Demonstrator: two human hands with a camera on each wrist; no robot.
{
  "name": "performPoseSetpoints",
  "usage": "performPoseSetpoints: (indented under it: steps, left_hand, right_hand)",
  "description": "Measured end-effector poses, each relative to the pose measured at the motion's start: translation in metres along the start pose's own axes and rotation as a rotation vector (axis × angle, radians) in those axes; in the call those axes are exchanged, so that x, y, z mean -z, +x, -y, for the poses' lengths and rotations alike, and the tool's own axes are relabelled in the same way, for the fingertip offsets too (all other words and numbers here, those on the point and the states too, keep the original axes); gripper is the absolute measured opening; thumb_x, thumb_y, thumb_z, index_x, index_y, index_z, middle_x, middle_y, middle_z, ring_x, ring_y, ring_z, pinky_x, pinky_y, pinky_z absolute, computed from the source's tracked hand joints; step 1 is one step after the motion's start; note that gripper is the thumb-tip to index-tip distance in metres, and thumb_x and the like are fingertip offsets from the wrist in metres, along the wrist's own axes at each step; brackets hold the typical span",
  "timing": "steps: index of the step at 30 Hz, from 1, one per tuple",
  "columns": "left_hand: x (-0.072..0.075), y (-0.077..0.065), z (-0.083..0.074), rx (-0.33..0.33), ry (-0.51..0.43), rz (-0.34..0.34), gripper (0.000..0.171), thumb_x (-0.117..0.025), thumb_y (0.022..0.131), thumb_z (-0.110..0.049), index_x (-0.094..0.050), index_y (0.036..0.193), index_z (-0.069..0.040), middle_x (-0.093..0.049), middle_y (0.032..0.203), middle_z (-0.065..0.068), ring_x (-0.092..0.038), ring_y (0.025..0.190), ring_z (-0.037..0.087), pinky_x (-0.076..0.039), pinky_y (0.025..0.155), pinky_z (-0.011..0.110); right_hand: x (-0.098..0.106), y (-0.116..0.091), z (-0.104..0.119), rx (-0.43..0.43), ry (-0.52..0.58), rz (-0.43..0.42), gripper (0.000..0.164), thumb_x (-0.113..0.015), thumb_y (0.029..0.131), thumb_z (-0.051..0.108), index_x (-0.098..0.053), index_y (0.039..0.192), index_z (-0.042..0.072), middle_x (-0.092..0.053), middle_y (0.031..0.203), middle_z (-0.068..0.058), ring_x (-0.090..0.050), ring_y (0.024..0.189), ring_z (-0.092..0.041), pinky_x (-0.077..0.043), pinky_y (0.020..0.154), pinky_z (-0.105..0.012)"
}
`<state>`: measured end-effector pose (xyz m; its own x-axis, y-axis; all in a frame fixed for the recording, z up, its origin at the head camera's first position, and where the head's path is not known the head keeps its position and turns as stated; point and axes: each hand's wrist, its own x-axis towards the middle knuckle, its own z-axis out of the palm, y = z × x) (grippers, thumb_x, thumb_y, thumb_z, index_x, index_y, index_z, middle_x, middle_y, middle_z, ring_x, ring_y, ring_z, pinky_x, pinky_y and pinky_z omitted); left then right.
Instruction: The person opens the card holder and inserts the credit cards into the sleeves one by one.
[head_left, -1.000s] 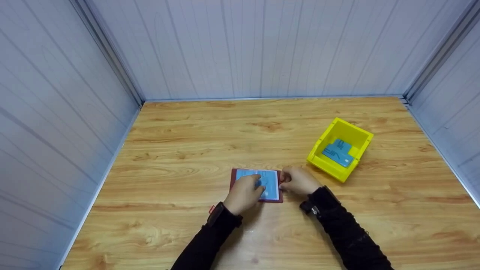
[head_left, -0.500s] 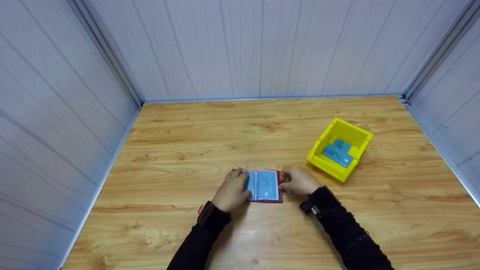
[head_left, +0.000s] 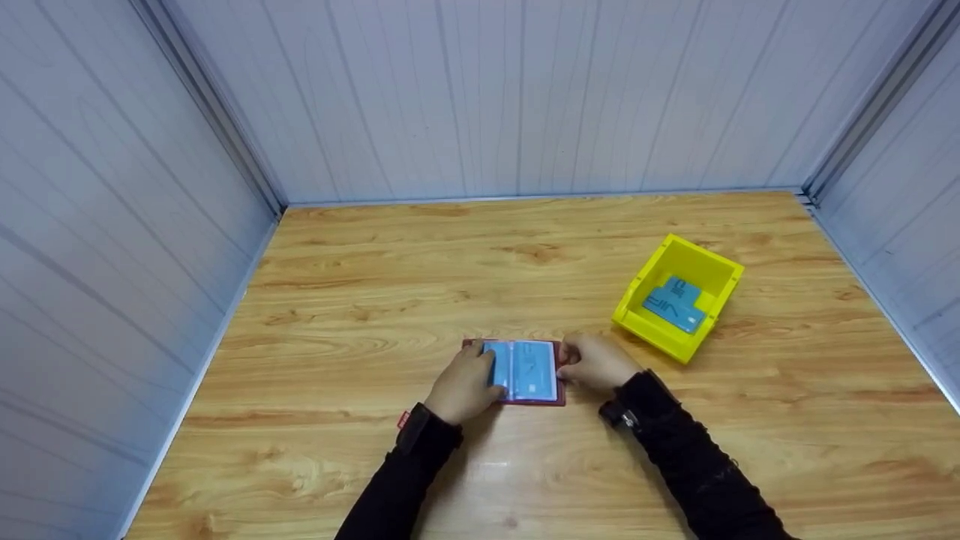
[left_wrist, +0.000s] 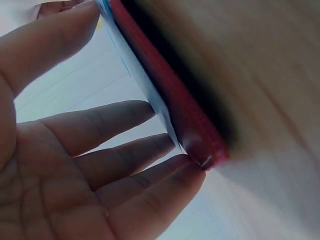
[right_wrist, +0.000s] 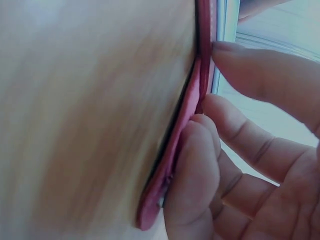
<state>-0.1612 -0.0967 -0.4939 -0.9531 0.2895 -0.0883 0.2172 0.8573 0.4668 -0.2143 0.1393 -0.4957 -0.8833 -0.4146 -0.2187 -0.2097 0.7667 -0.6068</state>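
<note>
A red card holder (head_left: 561,396) lies spread on the table, its clear sleeves holding blue cards (head_left: 534,367). My left hand (head_left: 465,384) rests on its left side, fingers fairly straight, covering part of that page. In the left wrist view the fingertips touch the edges of the sleeves and red cover (left_wrist: 195,112). At the right edge, my right hand (head_left: 600,361) has curled fingers and pinches the cover. The right wrist view shows thumb and forefinger at that edge, with a red strap (right_wrist: 152,202) beneath the other fingers.
A yellow bin (head_left: 651,339) stands on the wooden table (head_left: 375,285), right of and beyond the holder. Inside it are blue cards (head_left: 673,309), overlapping. White panel walls (head_left: 480,97) enclose the table at the back and both sides.
My left hand has moved left from over the middle of the card holder to its left side, uncovering the centre fold and right page. The right hand keeps its place.
</note>
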Motion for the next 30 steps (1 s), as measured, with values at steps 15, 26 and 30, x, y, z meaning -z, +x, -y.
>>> performPoseSetpoints:
  steps: [15, 26, 30]
  left_hand:
    - [-0.001, 0.0, 0.001, -0.026, 0.033, -0.038, 0.057, -0.076, 0.082, -0.025, -0.059, 0.125, 0.009, -0.045, 0.143, 0.032, -0.048, 0.132, 0.043, -0.039, 0.111, 0.047]
    - [-0.002, 0.001, 0.0, -0.022, 0.037, -0.039, 0.058, -0.075, 0.082, -0.026, -0.059, 0.125, 0.009, -0.046, 0.143, 0.032, -0.048, 0.132, 0.043, -0.039, 0.111, 0.048]
    - [-0.002, 0.002, -0.001, -0.026, 0.045, -0.041, 0.059, -0.075, 0.082, -0.025, -0.058, 0.127, 0.01, -0.047, 0.142, 0.031, -0.049, 0.131, 0.042, -0.04, 0.11, 0.047]
  right_hand:
    - [0.062, -0.01, 0.014, 0.038, 0.029, -0.19, 0.024, -0.061, 0.096, 0.034, -0.067, 0.1, 0.01, -0.068, 0.096, -0.007, -0.06, 0.085, -0.02, -0.05, 0.076, -0.034]
    - [0.12, -0.016, 0.004, -0.007, 0.051, -0.325, 0.042, -0.051, 0.1, 0.04, -0.059, 0.12, 0.004, -0.063, 0.115, -0.018, -0.058, 0.104, -0.031, -0.047, 0.092, -0.045]
    - [0.133, -0.017, -0.003, -0.029, 0.021, -0.363, 0.045, -0.05, 0.101, 0.041, -0.057, 0.122, 0.002, -0.06, 0.12, -0.021, -0.057, 0.107, -0.035, -0.047, 0.091, -0.047]
